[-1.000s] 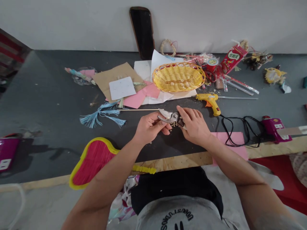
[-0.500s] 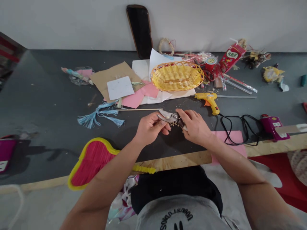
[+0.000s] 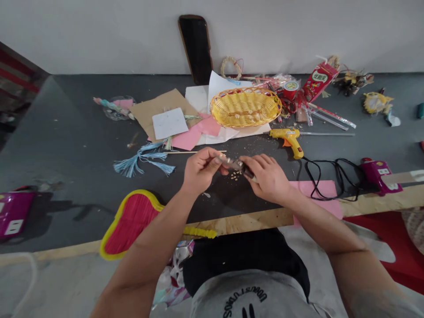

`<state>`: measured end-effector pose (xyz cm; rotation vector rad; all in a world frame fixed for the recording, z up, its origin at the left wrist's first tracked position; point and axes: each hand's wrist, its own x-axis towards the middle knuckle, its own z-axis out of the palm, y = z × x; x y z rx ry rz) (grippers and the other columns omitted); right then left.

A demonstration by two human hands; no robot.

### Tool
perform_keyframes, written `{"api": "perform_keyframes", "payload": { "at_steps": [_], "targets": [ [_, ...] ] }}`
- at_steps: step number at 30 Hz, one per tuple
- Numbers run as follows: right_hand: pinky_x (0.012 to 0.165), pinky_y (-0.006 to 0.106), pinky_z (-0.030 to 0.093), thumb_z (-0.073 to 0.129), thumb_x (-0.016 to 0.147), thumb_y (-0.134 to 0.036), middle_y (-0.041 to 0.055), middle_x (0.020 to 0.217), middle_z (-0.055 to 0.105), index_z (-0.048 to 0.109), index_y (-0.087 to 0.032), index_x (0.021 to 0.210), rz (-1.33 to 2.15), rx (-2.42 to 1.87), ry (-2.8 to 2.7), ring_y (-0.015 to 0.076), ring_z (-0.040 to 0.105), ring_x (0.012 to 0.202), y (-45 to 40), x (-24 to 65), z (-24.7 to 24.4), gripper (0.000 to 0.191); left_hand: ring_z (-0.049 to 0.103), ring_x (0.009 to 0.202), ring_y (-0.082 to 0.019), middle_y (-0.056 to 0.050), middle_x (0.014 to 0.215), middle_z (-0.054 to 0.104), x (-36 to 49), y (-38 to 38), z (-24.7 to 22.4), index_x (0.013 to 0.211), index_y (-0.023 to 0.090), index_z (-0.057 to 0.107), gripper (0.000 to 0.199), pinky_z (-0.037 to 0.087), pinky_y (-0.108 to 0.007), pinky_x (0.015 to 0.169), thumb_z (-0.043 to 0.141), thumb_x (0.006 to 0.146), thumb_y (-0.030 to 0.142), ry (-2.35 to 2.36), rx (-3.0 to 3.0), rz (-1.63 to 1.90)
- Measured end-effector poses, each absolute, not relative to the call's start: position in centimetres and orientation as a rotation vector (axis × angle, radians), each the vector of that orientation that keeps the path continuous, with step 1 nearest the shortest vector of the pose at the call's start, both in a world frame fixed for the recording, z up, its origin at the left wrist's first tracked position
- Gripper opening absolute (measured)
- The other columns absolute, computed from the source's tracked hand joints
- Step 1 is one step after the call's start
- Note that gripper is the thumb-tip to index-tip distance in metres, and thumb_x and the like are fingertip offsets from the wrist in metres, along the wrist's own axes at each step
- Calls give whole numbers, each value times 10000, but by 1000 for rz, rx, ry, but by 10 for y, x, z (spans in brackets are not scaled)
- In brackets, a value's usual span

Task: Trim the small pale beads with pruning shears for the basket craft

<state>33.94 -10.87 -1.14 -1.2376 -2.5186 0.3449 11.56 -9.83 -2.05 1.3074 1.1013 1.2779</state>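
My right hand (image 3: 267, 176) is closed round the handles of a pair of pruning shears (image 3: 236, 164), whose metal blades point left, blurred by motion. My left hand (image 3: 201, 171) is closed in a pinch at the blade end. A small pale piece (image 3: 222, 156) shows at its fingertips, too small to name. Several tiny pale cut bits (image 3: 236, 176) lie on the dark table just below the shears. Behind my left hand lies a thin wooden stick (image 3: 185, 152), beside a blue tassel (image 3: 142, 162).
A yellow wicker basket (image 3: 245, 108) stands on papers behind my hands. To the right lie a yellow glue gun (image 3: 287, 139), its black cable and a purple power socket (image 3: 379, 174). A red, yellow-edged shape (image 3: 130, 221) lies by my left forearm. A phone (image 3: 196, 48) leans on the wall.
The shears have tilted and their blades now sit closer to my left fingertips. My left hand has shifted slightly left and up, uncovering more of the cut bits.
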Motion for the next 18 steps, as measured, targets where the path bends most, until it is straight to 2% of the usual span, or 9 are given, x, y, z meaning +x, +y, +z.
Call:
{"api": "perform_keyframes", "payload": {
  "at_steps": [5, 7, 10, 12, 18],
  "targets": [
    [922, 467, 507, 459, 992, -295, 155, 1203, 683, 499, -154, 1449, 256, -1364, -2427, 310, 622, 1078, -93, 348, -17, 479, 613, 481, -108, -29, 708, 734, 118, -91, -26, 842, 169, 634, 452, 517, -223, 491, 824, 736, 565, 1164, 1040, 1321],
    [954, 467, 513, 481, 986, -289, 145, 1205, 688, 530, -170, 1428, 306, -1318, -2427, 298, 627, 1090, -89, 351, -21, 460, 609, 487, -99, -26, 732, 737, 120, -91, -25, 844, 173, 615, 468, 516, -214, 488, 832, 719, 569, 1158, 973, 1311],
    [975, 439, 527, 525, 970, -274, 137, 1174, 689, 625, -174, 1317, 405, -1210, -2365, 271, 640, 1076, -89, 353, -22, 374, 621, 517, -95, -23, 767, 741, 121, -91, -22, 849, 180, 596, 467, 518, -205, 493, 834, 716, 559, 1127, 933, 1229],
    [931, 411, 545, 536, 973, -289, 130, 1092, 681, 668, -167, 1242, 457, -1173, -2297, 255, 651, 1021, -90, 353, -19, 323, 617, 519, -91, -11, 759, 731, 121, -92, -20, 852, 183, 586, 460, 515, -201, 491, 836, 718, 546, 1125, 913, 1205],
    [790, 358, 535, 510, 992, -378, 75, 920, 642, 652, -190, 1008, 594, -1209, -1983, 205, 629, 849, -90, 356, -9, 236, 596, 493, -85, 4, 729, 717, 119, -90, -22, 870, 184, 580, 474, 504, -197, 475, 858, 695, 527, 1137, 902, 1206]
  ]
}}
